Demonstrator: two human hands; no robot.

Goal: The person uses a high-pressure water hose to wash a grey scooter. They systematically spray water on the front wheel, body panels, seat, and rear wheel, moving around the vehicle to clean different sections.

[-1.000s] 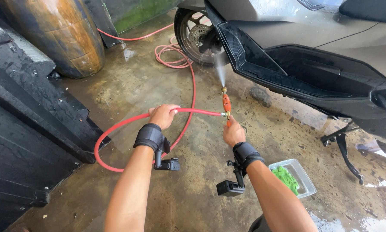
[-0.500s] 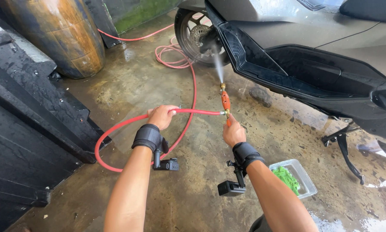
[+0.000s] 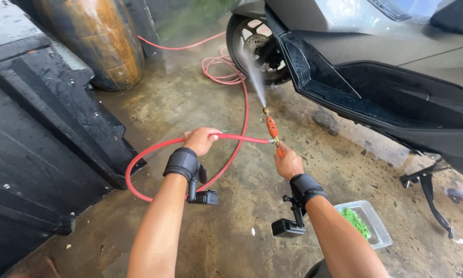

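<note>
The orange spray nozzle (image 3: 271,127) sat pinched in the right hand (image 3: 288,163), jetting at the scooter's wheel (image 3: 256,47). The left hand (image 3: 202,140) curled its fingers round the red hose (image 3: 154,152); that loop near the feet could have snagged and jerked the aim.

Rusty brown barrel (image 3: 95,44) stood at eleven o'clock, black slanted panels (image 3: 41,134) lay at nine o'clock, clear tray (image 3: 378,234) with green cloth (image 3: 356,221) sat at four o'clock, kickstand (image 3: 430,188) rested at three o'clock, wet concrete floor (image 3: 242,206) spread beneath.
</note>
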